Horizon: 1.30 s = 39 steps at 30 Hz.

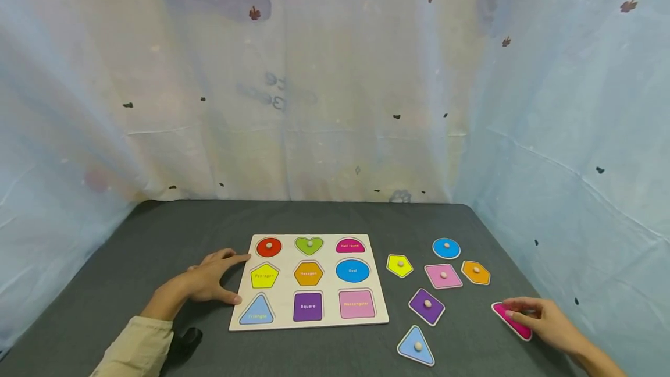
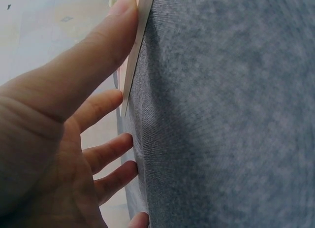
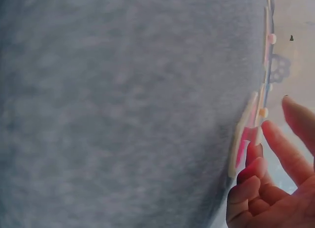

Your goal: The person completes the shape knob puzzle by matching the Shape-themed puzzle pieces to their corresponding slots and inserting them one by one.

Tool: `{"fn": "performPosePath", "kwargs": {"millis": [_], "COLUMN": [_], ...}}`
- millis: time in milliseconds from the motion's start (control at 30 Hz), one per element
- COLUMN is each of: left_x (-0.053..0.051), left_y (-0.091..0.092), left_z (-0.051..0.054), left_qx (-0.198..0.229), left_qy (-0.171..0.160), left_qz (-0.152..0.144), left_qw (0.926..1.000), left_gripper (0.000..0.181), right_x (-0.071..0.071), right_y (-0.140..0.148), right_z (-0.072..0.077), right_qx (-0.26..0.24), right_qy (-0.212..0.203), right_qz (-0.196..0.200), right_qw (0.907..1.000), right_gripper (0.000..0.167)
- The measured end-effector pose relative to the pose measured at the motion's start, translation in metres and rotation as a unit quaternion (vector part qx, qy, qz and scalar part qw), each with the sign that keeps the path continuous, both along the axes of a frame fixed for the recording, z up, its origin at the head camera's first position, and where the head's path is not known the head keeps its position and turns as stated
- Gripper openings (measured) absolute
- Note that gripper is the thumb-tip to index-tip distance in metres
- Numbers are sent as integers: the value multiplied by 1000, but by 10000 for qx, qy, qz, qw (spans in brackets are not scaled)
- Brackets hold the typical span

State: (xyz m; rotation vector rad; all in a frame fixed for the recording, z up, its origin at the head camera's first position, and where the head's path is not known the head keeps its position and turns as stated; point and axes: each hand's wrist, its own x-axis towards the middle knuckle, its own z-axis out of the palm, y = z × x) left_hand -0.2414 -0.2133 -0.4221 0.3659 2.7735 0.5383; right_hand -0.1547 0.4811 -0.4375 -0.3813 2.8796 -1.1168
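A white shape-puzzle board lies flat, with a red circle and a green heart seated in their slots. My left hand rests at its left side, thumb and index finger spread against the edge; the left wrist view shows the thumb on the board's rim. Far to the right, my right hand pinches the knob of a magenta half-round puzzle piece. That piece looks tilted in the right wrist view, its knob between the fingertips.
Between board and right hand lie several knobbed pieces: a yellow pentagon, blue oval, pink rectangle, orange hexagon, purple square and blue triangle. A pale curtain hangs around the grey table.
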Motion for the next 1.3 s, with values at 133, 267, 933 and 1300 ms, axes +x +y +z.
{"fn": "performPosePath", "kwargs": {"millis": [133,267,933,1300], "left_x": [0,0,2,0], "left_y": [-1,-1,-3,-3], "left_z": [-1,0,-2,-3], "left_qx": [51,71,190,120], "left_qy": [21,15,39,19], "left_qz": [-27,-26,-94,-70], "left_qw": [10000,10000,9998,9999], "left_gripper": [102,102,100,100], "right_x": [-1,-1,-6,-8], "right_y": [7,10,3,3], "right_z": [-4,-3,3,5], "right_qx": [32,179,668,414], "right_qy": [26,-243,-958,-711], "right_qz": [203,127,-886,-678], "right_qw": [9998,9995,9892,9943], "right_gripper": [19,23,29,26]}}
